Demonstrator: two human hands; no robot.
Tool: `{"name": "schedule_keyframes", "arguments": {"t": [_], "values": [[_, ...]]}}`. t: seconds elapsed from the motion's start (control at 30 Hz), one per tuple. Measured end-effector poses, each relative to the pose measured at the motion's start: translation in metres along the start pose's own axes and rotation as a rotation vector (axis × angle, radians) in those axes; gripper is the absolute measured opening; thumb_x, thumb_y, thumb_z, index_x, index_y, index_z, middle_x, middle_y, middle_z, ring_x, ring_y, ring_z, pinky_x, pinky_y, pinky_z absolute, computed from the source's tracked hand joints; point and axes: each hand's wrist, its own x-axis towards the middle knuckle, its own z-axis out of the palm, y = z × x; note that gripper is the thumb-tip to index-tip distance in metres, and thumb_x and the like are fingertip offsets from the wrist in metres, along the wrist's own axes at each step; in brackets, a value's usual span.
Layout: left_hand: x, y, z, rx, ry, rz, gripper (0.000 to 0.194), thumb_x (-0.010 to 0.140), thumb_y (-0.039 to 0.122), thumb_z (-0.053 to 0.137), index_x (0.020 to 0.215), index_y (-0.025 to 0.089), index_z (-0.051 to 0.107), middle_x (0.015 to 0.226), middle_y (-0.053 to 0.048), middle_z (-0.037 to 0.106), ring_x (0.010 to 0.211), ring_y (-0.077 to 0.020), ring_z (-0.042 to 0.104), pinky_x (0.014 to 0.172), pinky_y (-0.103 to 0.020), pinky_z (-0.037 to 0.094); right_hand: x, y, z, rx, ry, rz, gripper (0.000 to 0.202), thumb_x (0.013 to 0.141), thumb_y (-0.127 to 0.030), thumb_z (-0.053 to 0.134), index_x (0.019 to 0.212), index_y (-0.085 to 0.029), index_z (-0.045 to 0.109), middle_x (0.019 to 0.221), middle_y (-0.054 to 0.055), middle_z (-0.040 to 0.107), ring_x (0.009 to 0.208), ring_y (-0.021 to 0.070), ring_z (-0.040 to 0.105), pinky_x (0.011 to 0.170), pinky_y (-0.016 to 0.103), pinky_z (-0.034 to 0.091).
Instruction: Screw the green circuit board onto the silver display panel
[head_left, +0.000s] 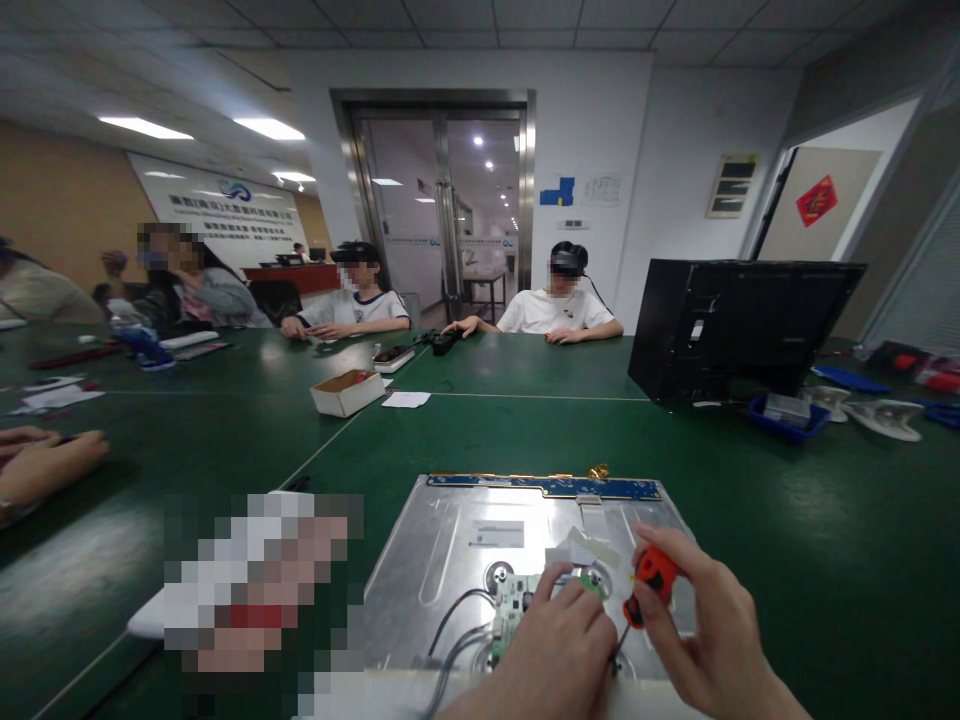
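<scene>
A silver metal panel [457,560] lies on the green table in front of me, with a blue circuit strip [517,487] along its far edge. My left hand [562,630] rests on a green circuit board [511,600] on the panel, its fingers bent over the board; whether they grip it is hidden. Dark cables run from the board's left side. To the right, my right hand [701,620] holds a red and black screwdriver [651,582] between thumb and fingers. The screwdriver's shaft slants down beside my left hand, and its tip is hard to make out.
A black monitor [750,325] stands at the back right, near a blue tray [787,418]. An open cardboard box [346,393] sits beyond the panel. Another person's hands [52,465] are at the far left; two people in headsets sit opposite.
</scene>
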Motion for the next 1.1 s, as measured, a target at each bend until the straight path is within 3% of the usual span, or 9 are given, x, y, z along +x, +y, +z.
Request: {"name": "schedule_keyframes", "arguments": {"t": [0.23, 0.5, 0.73, 0.9, 1.1], "values": [[0.000, 0.001, -0.004, -0.045, -0.028, -0.016, 0.020, 0.088, 0.029, 0.066, 0.104, 0.018, 0.061, 0.104, -0.005, 0.070, 0.098, -0.0242, 0.063, 0.108, -0.045, 0.035, 0.004, 0.000, 0.003, -0.012, 0.030, -0.046, 0.020, 0.100, -0.028, 0.052, 0.119, -0.021, 0.054, 0.067, -0.002, 0.066, 0.052, 0.0156, 0.064, 0.047, 0.025, 0.050], [0.003, 0.002, -0.004, 0.014, -0.009, -0.001, 0.012, 0.089, 0.028, 0.066, 0.091, 0.018, 0.062, 0.093, -0.004, 0.070, 0.091, -0.0232, 0.063, 0.105, -0.044, 0.038, -0.006, 0.000, -0.003, -0.007, -0.086, 0.048, 0.035, 0.100, -0.024, 0.044, 0.133, -0.019, 0.053, 0.102, 0.007, 0.075, 0.079, 0.0187, 0.074, 0.063, 0.028, 0.057], [0.002, 0.001, -0.002, 0.008, -0.016, -0.004, 0.010, 0.087, 0.024, 0.067, 0.092, 0.018, 0.061, 0.094, -0.004, 0.070, 0.093, -0.0226, 0.064, 0.109, -0.045, 0.035, 0.005, -0.002, 0.001, -0.025, 0.033, -0.022, 0.023, 0.100, -0.022, 0.046, 0.121, -0.018, 0.054, 0.071, 0.000, 0.068, 0.054, 0.0147, 0.066, 0.047, 0.024, 0.051], [0.002, 0.002, -0.003, -0.014, 0.002, -0.009, 0.012, 0.093, 0.028, 0.064, 0.099, 0.017, 0.063, 0.101, -0.005, 0.071, 0.098, -0.0239, 0.064, 0.107, -0.044, 0.036, 0.007, 0.000, 0.002, -0.014, 0.022, -0.047, 0.019, 0.101, -0.030, 0.051, 0.116, -0.019, 0.055, 0.066, -0.002, 0.067, 0.052, 0.0153, 0.066, 0.046, 0.024, 0.050], [0.003, 0.002, 0.001, 0.041, 0.039, 0.010, 0.014, 0.093, 0.032, 0.065, 0.092, 0.018, 0.062, 0.091, -0.004, 0.070, 0.089, -0.0225, 0.064, 0.105, -0.044, 0.037, -0.005, 0.002, -0.003, -0.065, -0.070, 0.028, 0.032, 0.101, -0.028, 0.045, 0.130, -0.019, 0.055, 0.099, 0.007, 0.075, 0.083, 0.0198, 0.075, 0.066, 0.028, 0.059]]}}
